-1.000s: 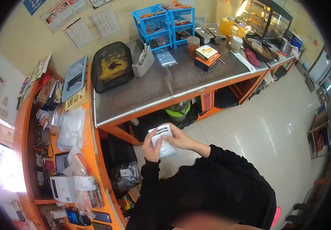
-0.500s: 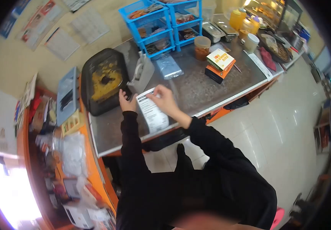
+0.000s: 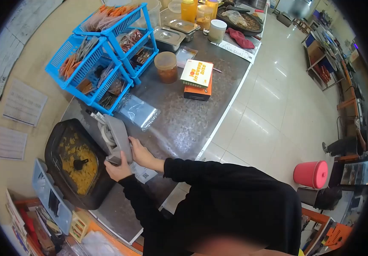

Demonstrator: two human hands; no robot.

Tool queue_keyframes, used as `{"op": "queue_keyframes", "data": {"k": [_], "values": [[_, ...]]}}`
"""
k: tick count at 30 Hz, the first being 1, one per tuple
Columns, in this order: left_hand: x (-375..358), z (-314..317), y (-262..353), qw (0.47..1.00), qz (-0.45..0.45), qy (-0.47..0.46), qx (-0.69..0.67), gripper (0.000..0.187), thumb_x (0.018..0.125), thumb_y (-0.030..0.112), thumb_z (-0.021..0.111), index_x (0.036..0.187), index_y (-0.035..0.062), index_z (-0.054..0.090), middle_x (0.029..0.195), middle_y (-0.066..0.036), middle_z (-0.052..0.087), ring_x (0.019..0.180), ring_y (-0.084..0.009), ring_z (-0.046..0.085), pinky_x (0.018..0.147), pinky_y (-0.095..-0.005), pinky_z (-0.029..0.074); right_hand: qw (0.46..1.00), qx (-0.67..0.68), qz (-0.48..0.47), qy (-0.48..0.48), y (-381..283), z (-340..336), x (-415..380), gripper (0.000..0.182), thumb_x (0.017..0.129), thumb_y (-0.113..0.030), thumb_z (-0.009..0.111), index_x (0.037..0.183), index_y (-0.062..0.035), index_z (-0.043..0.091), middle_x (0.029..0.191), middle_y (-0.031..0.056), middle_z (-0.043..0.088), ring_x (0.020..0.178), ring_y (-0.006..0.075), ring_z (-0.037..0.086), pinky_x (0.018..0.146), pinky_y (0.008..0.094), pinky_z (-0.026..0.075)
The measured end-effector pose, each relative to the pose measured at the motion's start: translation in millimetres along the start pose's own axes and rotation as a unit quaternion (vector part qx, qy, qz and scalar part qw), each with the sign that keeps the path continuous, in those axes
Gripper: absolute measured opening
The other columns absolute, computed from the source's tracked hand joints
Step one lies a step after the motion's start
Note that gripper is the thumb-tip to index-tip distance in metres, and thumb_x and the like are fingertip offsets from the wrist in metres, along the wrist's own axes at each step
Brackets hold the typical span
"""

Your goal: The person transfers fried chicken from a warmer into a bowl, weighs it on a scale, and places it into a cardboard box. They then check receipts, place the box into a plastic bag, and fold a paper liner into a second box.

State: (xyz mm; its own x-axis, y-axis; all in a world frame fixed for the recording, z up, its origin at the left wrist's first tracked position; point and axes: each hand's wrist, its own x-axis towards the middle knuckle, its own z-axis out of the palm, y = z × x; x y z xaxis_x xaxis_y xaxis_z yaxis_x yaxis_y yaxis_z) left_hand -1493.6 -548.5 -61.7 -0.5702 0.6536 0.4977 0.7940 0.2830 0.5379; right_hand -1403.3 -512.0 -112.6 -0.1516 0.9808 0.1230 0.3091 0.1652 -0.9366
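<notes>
A grey tape dispenser (image 3: 120, 134) with a white roll stands on the dark counter. My left hand (image 3: 119, 170) grips its near end, thumb raised along the front. My right hand (image 3: 141, 154) is closed against its right side, with the fingertips partly hidden. Beneath my wrists lies a printed receipt (image 3: 143, 174), partly covered by my hands, its square code showing. Just left of the dispenser sits a large black pan (image 3: 98, 194) holding yellow food (image 3: 79, 173) under a clear lid with a black knob.
Blue stacked baskets (image 3: 103, 91) with packed cutlery and sachets stand behind the dispenser, near clear plastic bags (image 3: 137, 112). Further along are a lidded tub (image 3: 166, 68), small boxes (image 3: 197, 73), metal containers (image 3: 169, 37) and a red cloth (image 3: 240, 39). A pink bin (image 3: 309, 175) stands on the floor.
My head view has turned and shifted. My right hand has let go of the receipt, which now lies on the counter, and both hands have moved onto the tape dispenser.
</notes>
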Motion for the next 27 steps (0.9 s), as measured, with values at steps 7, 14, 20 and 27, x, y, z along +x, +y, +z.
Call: {"op": "queue_keyframes", "data": {"k": [7,14,20,27], "values": [[-57.6,21.1,-15.0,0.983,-0.06,-0.023,-0.174,0.067,0.072,0.025,0.075,0.123,-0.0027,0.04,0.117,-0.021,0.048,0.104,-0.0333,0.05,0.089,-0.0416,0.041,0.965,-0.136,-0.221,-0.025,-29.1,-129.8,-24.0,0.052,0.077,-0.005,0.056,0.126,-0.0002,0.039,0.122,0.0194,0.045,0.106,0.035,0.048,0.088,0.0394,0.043],[-125.7,-8.8,68.5,0.982,0.086,0.074,-0.151,0.07,0.075,0.021,0.07,0.129,-0.0031,0.032,0.131,-0.023,0.035,0.119,-0.0378,0.039,0.099,-0.0468,0.031,0.968,-0.201,-0.125,0.077,19.8,-301.1,-76.5,0.032,0.076,-0.005,0.062,0.107,-0.0009,0.052,0.109,0.0161,0.053,0.096,0.0341,0.054,0.08,0.0387,0.046],[-170.4,42.8,182.2,0.926,0.155,-0.123,-0.322,0.04,0.073,0.012,0.067,0.107,0.0,0.052,0.118,-0.021,0.05,0.109,-0.0355,0.048,0.091,-0.0426,0.04,0.965,-0.194,-0.006,0.175,104.2,-400.8,-22.2,0.035,0.077,-0.006,0.062,0.11,-0.0003,0.051,0.107,0.0162,0.052,0.094,0.0338,0.054,0.079,0.0396,0.045],[-190.4,146.4,333.0,0.896,0.191,-0.261,-0.305,0.026,0.073,0.001,0.062,0.098,0.0016,0.06,0.108,-0.016,0.057,0.099,-0.0309,0.056,0.083,-0.0367,0.046,0.917,-0.377,-0.072,0.11,177.6,-454.8,136.0,0.034,0.078,-0.011,0.059,0.108,0.0007,0.049,0.104,0.0198,0.051,0.099,0.0358,0.049,0.08,0.0407,0.041]]}}
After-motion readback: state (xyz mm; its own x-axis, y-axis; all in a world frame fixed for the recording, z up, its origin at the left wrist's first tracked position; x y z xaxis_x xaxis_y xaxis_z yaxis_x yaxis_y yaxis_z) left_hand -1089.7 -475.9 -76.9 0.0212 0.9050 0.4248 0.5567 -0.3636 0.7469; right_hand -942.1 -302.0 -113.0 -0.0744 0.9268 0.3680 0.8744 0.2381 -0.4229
